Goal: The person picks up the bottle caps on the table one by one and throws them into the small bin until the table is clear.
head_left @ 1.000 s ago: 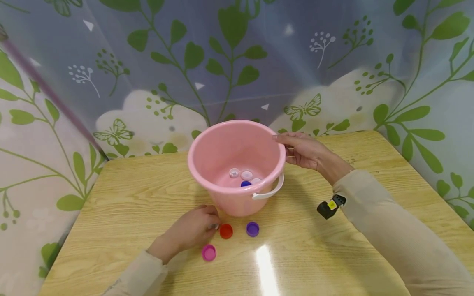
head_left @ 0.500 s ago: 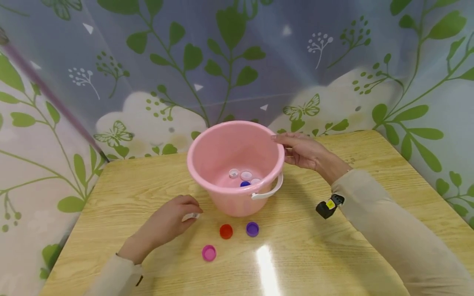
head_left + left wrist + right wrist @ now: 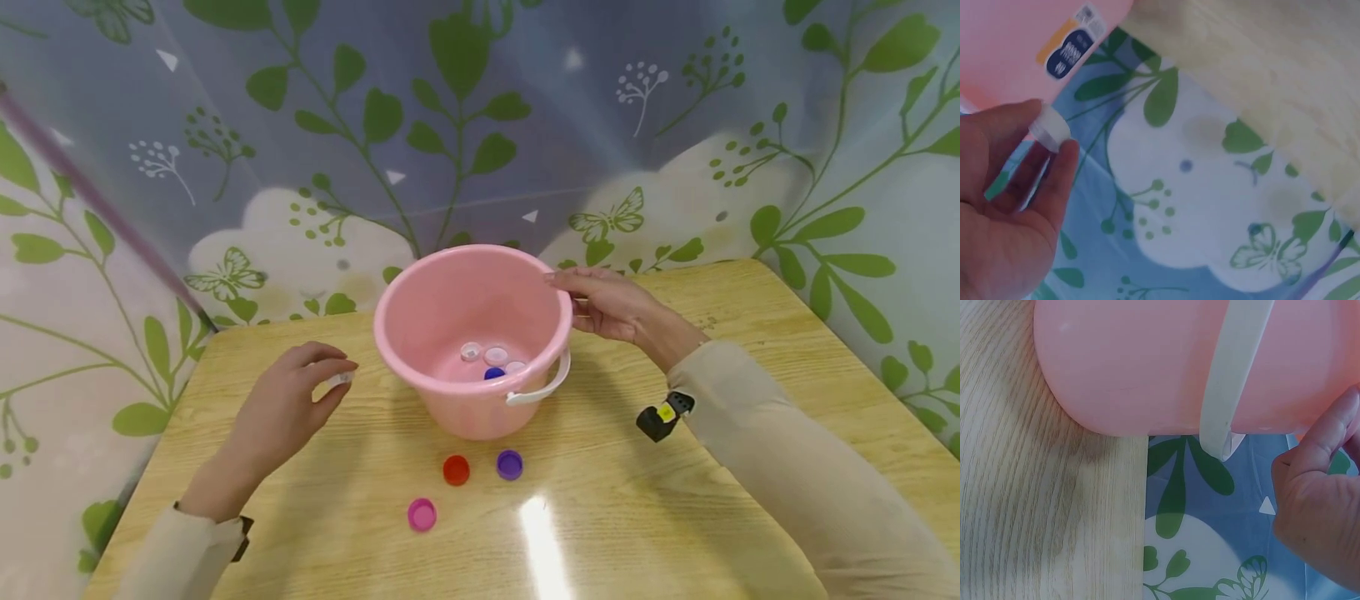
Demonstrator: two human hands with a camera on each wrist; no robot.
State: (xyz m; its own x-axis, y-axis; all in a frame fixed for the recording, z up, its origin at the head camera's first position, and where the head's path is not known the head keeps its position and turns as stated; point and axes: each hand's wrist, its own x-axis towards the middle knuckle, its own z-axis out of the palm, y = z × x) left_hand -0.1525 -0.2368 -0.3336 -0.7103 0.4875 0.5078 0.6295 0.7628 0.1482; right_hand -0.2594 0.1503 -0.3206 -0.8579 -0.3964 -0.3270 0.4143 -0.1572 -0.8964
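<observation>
Left of the pink bucket (image 3: 465, 412), my left hand (image 3: 281, 408) pinches a white bottle cap (image 3: 1052, 128) between thumb and fingers, raised above the table. My right hand (image 3: 611, 307) holds the bucket's rim on the right side, thumb over the edge. In the right wrist view, part of that hand is cut off by the frame. Inside the bucket lie several pale caps (image 3: 496, 357) and a blue cap (image 3: 494, 374). In front of it on the table are a red cap (image 3: 456, 470), a purple cap (image 3: 509, 465) and a pink cap (image 3: 422, 515).
The bucket's white handle (image 3: 542, 392) hangs down on its front right side. Beneath everything is a light wooden table (image 3: 637, 517). A leaf-patterned cloth (image 3: 480, 125) rises behind the table and along both sides.
My left hand has lifted the white cap off the table beside the red cap and moved up and left with it. My right hand has stayed on the rim.
</observation>
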